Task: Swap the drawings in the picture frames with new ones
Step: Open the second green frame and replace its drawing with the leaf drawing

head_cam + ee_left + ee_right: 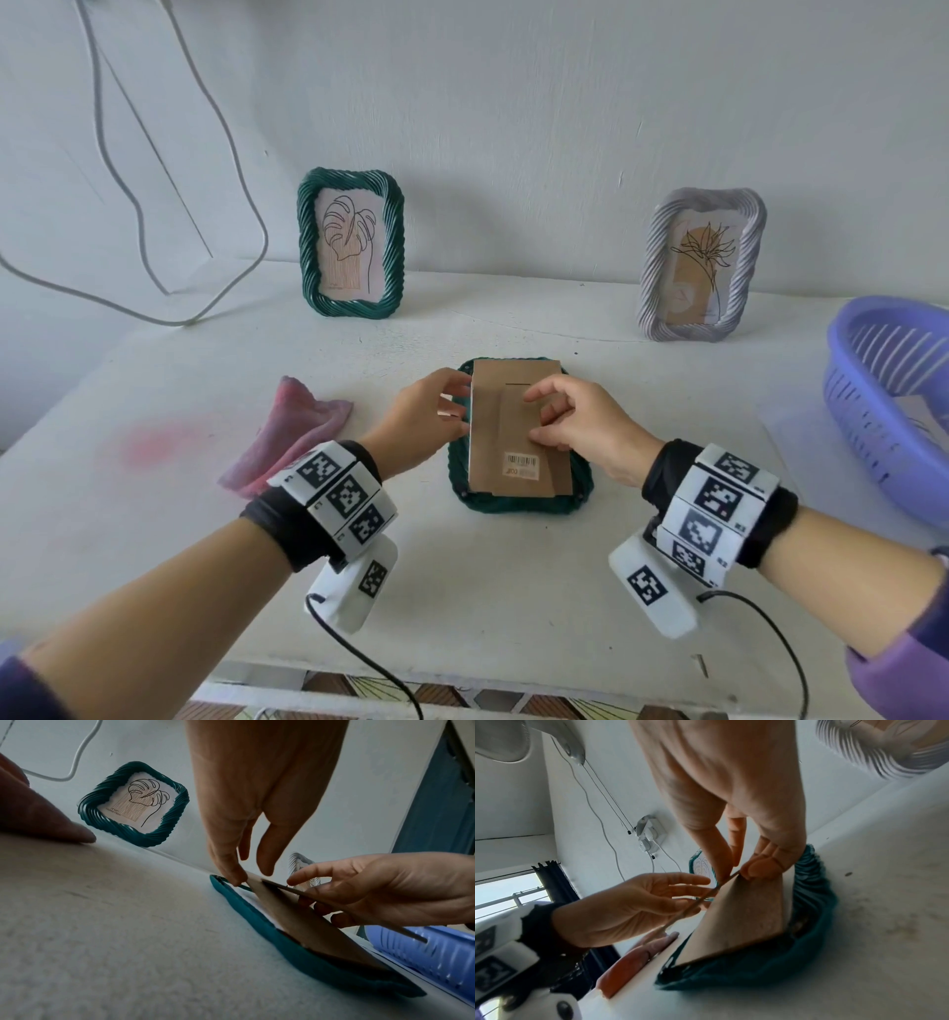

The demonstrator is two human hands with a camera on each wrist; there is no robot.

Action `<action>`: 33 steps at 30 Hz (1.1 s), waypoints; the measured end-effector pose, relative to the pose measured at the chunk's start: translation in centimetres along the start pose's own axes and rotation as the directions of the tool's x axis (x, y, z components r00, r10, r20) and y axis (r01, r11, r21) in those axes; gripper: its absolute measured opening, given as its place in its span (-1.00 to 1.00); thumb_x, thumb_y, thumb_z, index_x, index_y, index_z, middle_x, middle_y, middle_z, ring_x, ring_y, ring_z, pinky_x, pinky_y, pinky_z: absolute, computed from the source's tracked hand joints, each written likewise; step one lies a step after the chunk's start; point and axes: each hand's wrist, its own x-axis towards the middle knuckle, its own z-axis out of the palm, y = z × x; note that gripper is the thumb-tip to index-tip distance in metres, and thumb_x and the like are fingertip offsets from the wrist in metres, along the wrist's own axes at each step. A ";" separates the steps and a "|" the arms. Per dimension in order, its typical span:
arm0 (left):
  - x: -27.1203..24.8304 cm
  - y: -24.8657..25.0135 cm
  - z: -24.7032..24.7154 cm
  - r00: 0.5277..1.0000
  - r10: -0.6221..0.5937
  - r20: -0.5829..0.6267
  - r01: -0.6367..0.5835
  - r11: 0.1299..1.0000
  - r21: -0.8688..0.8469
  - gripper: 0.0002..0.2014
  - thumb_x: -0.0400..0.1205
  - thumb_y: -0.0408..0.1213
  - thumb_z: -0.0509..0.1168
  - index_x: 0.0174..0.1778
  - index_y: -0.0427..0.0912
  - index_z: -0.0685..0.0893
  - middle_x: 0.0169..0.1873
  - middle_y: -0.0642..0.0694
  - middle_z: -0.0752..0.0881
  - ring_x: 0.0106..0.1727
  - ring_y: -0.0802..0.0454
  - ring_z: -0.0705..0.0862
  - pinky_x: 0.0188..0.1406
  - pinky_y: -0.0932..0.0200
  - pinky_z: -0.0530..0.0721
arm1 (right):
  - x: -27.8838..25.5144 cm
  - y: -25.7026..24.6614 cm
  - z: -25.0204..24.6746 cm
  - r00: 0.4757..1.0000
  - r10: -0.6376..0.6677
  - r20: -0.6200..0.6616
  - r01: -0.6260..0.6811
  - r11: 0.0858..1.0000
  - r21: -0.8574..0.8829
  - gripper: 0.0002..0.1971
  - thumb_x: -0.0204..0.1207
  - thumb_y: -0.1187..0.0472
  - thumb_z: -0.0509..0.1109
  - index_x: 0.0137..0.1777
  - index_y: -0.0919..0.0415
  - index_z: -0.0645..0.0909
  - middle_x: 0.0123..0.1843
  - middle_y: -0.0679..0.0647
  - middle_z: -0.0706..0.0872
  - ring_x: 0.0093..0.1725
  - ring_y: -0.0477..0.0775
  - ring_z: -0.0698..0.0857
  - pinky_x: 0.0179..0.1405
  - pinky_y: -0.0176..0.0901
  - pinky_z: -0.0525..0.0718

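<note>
A dark green frame [518, 501] lies face down at the table's middle. Its brown cardboard backing [506, 426] is tilted up out of the frame, the near end still inside. My right hand [534, 416] pinches the backing's stand flap [282, 887] between thumb [757, 868] and fingers. My left hand [459, 406] has straight fingers [231, 874] touching the backing's left edge at the frame rim. A white sheet [257, 901] shows under the raised board. Two other frames stand against the wall, a green one [352, 241] with a leaf drawing and a pale lilac one [701, 264] with a plant drawing.
A pink cloth [292, 437] lies left of the flat frame. A purple basket [893, 401] with paper in it sits at the right edge. A white cable [154, 216] hangs along the wall at the back left.
</note>
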 end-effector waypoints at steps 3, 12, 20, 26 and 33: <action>0.0 0.1 0.1 0.999 0.024 -0.027 -0.025 0.999 -0.023 -0.59 0.48 -0.62 0.30 0.23 -0.28 0.51 0.07 -0.15 0.61 0.01 -0.05 0.66 -0.01 0.15 0.69 | -0.5 0.2 0.1 0.998 -0.048 -0.035 0.047 0.998 -0.037 -0.68 0.38 0.43 0.48 0.05 0.08 0.59 -0.21 0.00 0.54 -0.22 -0.02 0.53 -0.09 -0.09 0.61; -0.3 0.6 0.4 0.999 -0.004 -0.034 0.005 1.000 0.020 -0.48 0.49 -0.54 0.33 0.36 -0.25 0.38 -0.03 -0.10 0.61 -0.13 -0.03 0.66 0.00 -0.02 0.69 | -1.5 0.3 0.5 0.985 -0.136 -0.106 0.136 0.991 -0.006 -0.66 0.37 0.45 0.48 0.04 0.05 0.59 -0.18 -0.02 0.53 -0.29 -0.10 0.50 -0.21 -0.37 0.54; -0.3 1.1 0.8 1.000 -0.005 -0.023 0.005 1.000 0.016 -0.49 0.40 -0.64 0.35 0.24 -0.25 0.44 -0.26 0.00 0.53 -0.22 -0.07 0.61 -0.02 -0.17 0.72 | -2.4 0.5 0.4 0.957 -0.153 -0.245 0.136 0.987 -0.085 -0.37 0.40 0.34 0.49 0.43 0.04 0.35 0.01 0.00 0.47 -0.15 -0.09 0.50 -0.21 -0.53 0.48; -0.6 1.4 1.0 0.999 0.011 -0.040 -0.012 0.999 -0.030 -0.50 0.40 -0.67 0.33 0.22 -0.25 0.43 -0.22 -0.06 0.55 -0.17 -0.16 0.64 0.00 -0.24 0.70 | -2.5 1.1 0.0 0.960 -0.051 -0.276 0.054 0.999 0.000 -0.42 0.43 0.29 0.48 0.42 0.27 0.35 0.26 0.14 0.47 0.11 0.02 0.52 -0.14 -0.43 0.48; 0.1 3.7 1.7 0.996 0.059 -0.068 -0.063 0.997 -0.051 -0.55 0.41 -0.62 0.37 0.15 -0.16 0.47 -0.22 -0.02 0.58 -0.16 -0.10 0.66 0.01 -0.19 0.71 | -2.9 0.6 -2.7 0.941 -0.073 -0.330 0.092 0.995 0.040 -0.50 0.51 0.33 0.37 0.45 0.15 0.40 0.25 0.12 0.50 0.00 -0.07 0.57 -0.20 -0.45 0.54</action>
